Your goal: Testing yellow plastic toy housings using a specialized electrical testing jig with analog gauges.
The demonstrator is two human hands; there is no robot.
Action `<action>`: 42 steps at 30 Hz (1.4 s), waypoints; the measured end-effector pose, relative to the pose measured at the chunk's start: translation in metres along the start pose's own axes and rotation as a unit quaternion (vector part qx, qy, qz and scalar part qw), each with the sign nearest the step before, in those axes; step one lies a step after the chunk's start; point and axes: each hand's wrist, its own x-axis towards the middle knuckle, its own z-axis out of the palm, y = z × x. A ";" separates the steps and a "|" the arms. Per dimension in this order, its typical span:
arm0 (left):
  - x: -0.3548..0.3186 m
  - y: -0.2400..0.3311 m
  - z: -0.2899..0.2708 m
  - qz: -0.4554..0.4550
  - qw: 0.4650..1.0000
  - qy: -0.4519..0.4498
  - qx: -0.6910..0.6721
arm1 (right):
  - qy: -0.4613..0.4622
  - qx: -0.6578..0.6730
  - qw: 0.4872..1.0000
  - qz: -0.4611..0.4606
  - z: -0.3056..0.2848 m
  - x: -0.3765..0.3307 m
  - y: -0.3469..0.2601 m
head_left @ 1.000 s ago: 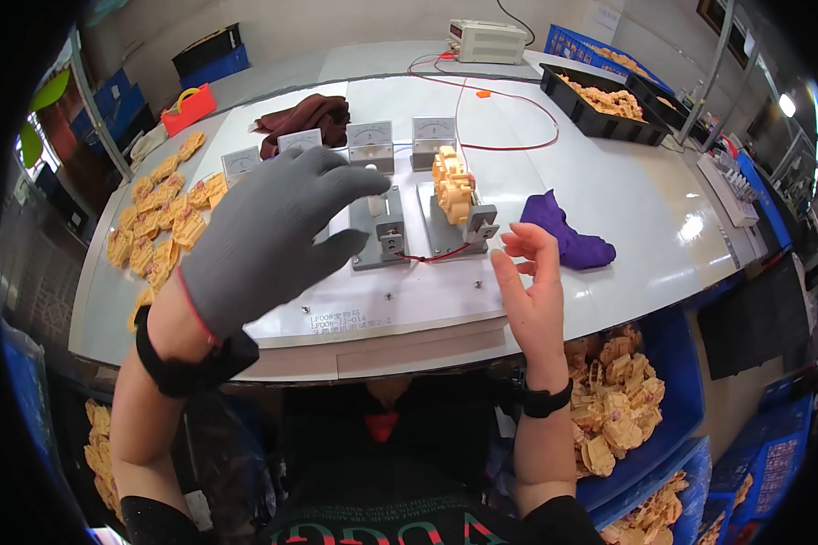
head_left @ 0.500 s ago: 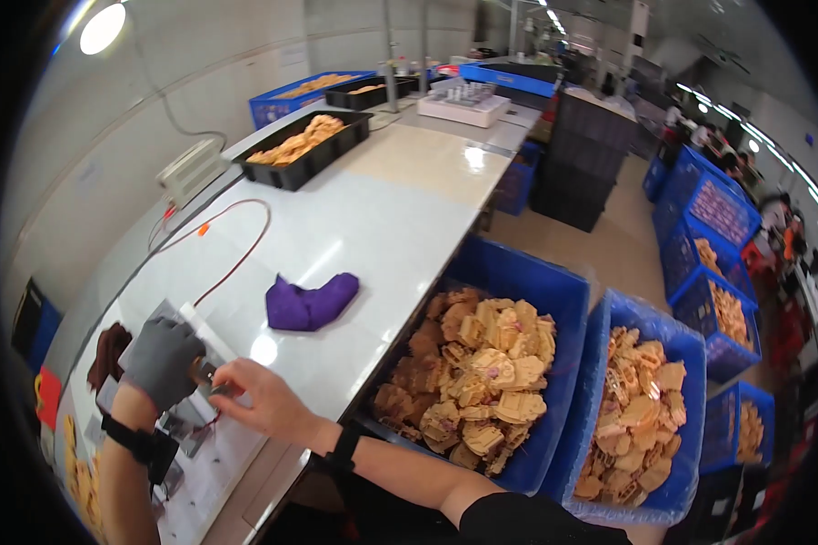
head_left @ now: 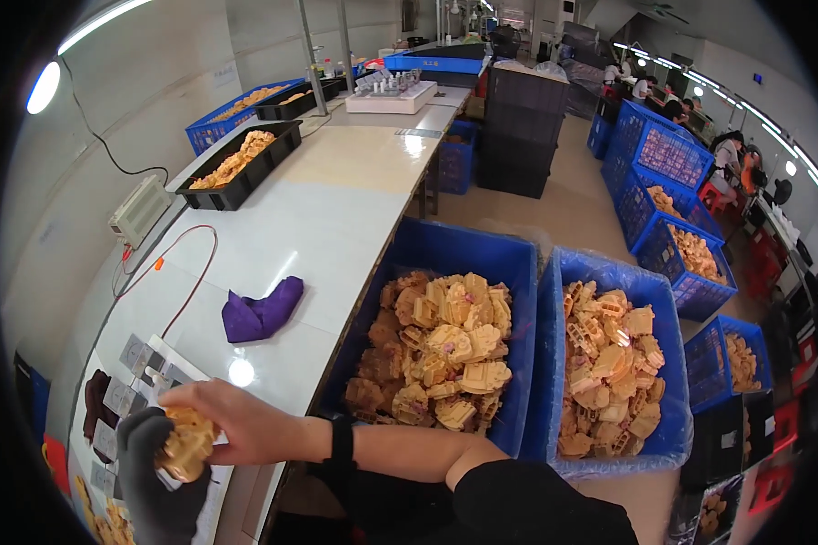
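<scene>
A tan moulded plastic part (head_left: pixel 188 445) is held between my two hands at the lower left, just above the near end of the white table (head_left: pixel 323 218). My left hand (head_left: pixel 154 477), in a grey glove, closes around the part's left side. From the right, my bare right hand (head_left: pixel 245 422) grips it with thumb and fingers. Just beyond my hands sits a bench fixture with grey square blocks (head_left: pixel 136 354) in a row. A purple cloth (head_left: pixel 262 312) lies crumpled on the tabletop past my right hand.
Blue crates (head_left: pixel 527 354) lined with film and heaped with tan parts stand right of the table. A black tray (head_left: pixel 245 173) of similar parts sits farther along, near a power supply box (head_left: pixel 139 213) with a red cable. More loose parts (head_left: pixel 109 522) lie at lower left.
My hands have come back from the fixture toward me, and the tan part now shows between them. The whole view has shifted, so the table and crates appear farther left.
</scene>
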 end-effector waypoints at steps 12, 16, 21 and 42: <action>-0.124 0.010 0.006 -0.149 0.983 0.036 -0.099 | 0.332 -0.587 0.638 0.371 -0.330 -0.200 -0.115; -0.206 -0.006 -0.002 -0.339 0.910 0.199 -0.129 | 0.277 -0.692 0.391 0.540 -0.397 -0.317 -0.172; -0.293 -0.027 0.002 -0.387 0.880 0.270 -0.054 | 0.210 -0.696 0.238 0.643 -0.397 -0.362 -0.199; -0.324 -0.087 -0.125 -0.638 0.671 0.066 0.372 | -0.417 -0.004 0.909 0.011 0.138 0.003 -0.032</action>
